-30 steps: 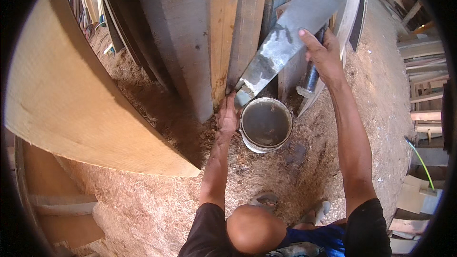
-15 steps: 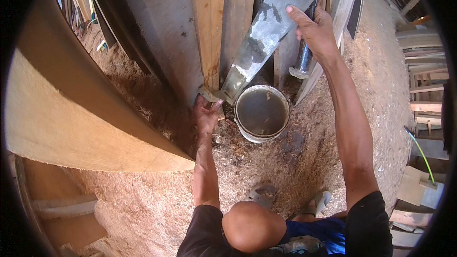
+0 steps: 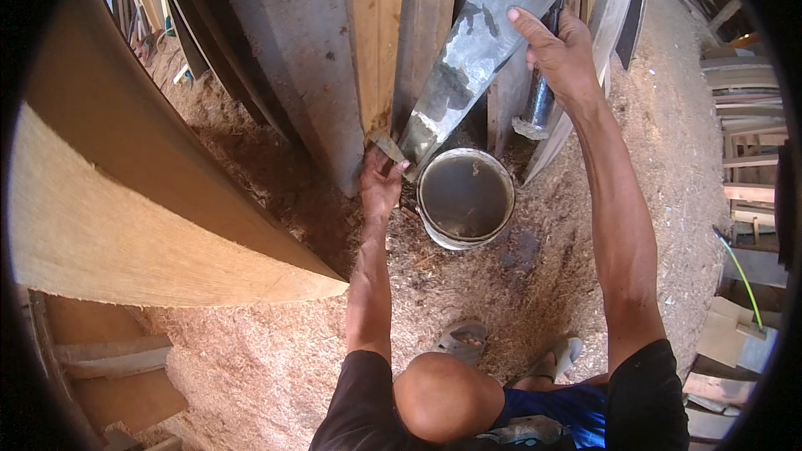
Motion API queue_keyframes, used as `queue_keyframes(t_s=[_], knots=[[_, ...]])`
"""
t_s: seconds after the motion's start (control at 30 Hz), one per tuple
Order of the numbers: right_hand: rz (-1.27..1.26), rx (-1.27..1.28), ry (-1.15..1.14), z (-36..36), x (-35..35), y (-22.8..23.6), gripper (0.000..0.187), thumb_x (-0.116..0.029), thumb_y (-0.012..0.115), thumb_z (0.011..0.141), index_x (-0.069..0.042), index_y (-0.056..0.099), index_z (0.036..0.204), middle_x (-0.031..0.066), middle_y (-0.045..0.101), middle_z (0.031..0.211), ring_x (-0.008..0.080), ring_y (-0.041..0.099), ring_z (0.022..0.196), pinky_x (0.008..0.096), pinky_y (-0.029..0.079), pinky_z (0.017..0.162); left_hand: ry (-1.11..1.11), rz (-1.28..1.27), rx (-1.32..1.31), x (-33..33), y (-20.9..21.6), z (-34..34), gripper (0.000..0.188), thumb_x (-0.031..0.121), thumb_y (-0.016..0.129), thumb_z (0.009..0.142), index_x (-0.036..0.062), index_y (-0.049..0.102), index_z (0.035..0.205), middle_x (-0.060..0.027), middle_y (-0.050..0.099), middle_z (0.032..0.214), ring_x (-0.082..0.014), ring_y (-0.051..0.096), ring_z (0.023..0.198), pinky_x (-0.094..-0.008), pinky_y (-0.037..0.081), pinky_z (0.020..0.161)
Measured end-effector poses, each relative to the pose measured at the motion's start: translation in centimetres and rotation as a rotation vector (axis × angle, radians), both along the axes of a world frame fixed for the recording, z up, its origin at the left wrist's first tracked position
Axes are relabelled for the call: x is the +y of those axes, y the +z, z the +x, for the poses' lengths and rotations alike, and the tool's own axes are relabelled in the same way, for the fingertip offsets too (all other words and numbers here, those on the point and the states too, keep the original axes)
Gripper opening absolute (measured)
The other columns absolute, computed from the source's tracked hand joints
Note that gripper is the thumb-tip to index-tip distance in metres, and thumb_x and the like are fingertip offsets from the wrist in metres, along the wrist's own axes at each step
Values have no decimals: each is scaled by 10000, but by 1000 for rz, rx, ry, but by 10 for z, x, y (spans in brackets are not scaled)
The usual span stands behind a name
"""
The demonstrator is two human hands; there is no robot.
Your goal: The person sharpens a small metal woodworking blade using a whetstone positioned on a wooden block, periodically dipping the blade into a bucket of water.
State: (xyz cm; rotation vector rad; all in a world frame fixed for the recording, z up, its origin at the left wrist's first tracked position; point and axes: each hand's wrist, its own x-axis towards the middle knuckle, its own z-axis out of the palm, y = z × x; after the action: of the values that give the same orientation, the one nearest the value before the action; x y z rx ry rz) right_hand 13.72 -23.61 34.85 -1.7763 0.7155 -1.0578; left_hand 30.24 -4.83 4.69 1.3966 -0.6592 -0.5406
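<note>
A long grey board [image 3: 472, 50] with wet, shiny patches leans at a slant, its lower end beside a white-rimmed bucket [image 3: 465, 240] of murky water. Near the board's upper part, my right hand [image 3: 561, 54] is closed round its right edge, thumb on the face and fingers behind. My left hand [image 3: 380, 185] is down at the lower end, closed on a thin tan piece [image 3: 386, 147] whose kind I cannot make out. That piece lies against or very near the board's bottom corner. Some of the left fingers are hidden behind it.
Other planks, among them a yellowish one [image 3: 380, 50] and a wide grey one [image 3: 305, 58], stand behind. A large curved wooden panel [image 3: 167, 234] fills the left. A dark cylinder [image 3: 540, 104] stands right of the board. Stacked wood [image 3: 748, 134] lines the right; shavings cover the floor [image 3: 267, 351].
My left hand has shifted slightly up and right, and the tan piece now tilts more steeply. My right hand keeps its hold on the board. The whole view has moved a little.
</note>
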Motion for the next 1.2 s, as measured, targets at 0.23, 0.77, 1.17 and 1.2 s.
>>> queue_keyframes(t_s=[0.23,0.77,1.17,1.2], knots=[[-2,-17,-16,-2,-5,-4,348,-273,770,909,-25,648,1121,-3,630,788,55,478,566,228,413,508,1,15,-136,-8,8,-7,604,-71,746,837,-7,473,1372,-153,624,1270,-218,606,1178,-331,492,997],[34,-13,7,1,2,0,320,-258,756,925,-14,662,1108,-10,601,771,56,456,548,219,389,491,182,247,-657,10,9,-10,510,50,755,840,48,598,1325,-200,643,1224,-365,623,1147,-435,504,995],[21,-33,22,-1,1,-1,327,-251,754,922,-15,654,1125,-10,613,783,53,459,564,226,392,496,-217,337,-257,19,-34,1,318,64,701,904,-9,554,1176,-225,629,1205,-288,629,1124,-351,518,900],[43,-44,29,4,4,1,295,-210,736,933,-27,652,1148,-8,626,796,44,451,572,231,383,495,-6,67,182,31,-51,5,373,51,688,905,-24,514,1226,-211,633,1190,-271,630,1090,-346,512,902]])
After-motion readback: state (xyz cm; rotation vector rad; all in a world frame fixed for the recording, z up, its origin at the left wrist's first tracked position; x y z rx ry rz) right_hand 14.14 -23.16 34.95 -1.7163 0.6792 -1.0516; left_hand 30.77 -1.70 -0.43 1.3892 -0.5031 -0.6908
